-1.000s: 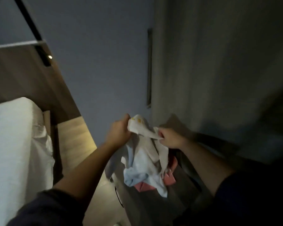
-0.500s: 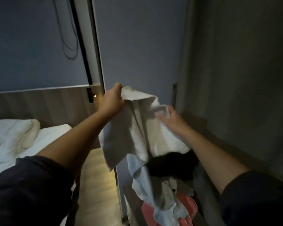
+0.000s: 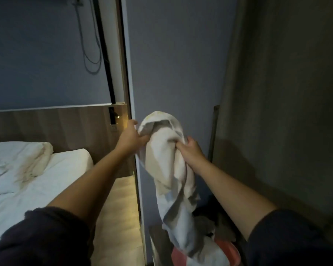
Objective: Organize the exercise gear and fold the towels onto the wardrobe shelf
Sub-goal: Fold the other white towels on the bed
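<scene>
Here, the left hand (image 3: pixel 130 138) grips the top edge of a white towel (image 3: pixel 167 169), held up in front of the grey panel (image 3: pixel 171 64); the right hand (image 3: pixel 190 150) has its fingers curled into the towel's folds; the towel hangs down to a heap with a pink cloth (image 3: pixel 227 252) at the panel's foot; a white bed (image 3: pixel 46 179) lies left of the panel.

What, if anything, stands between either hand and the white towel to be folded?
Nothing visible does: the left hand and the right hand both grip the white towel directly, holding it up.
</scene>
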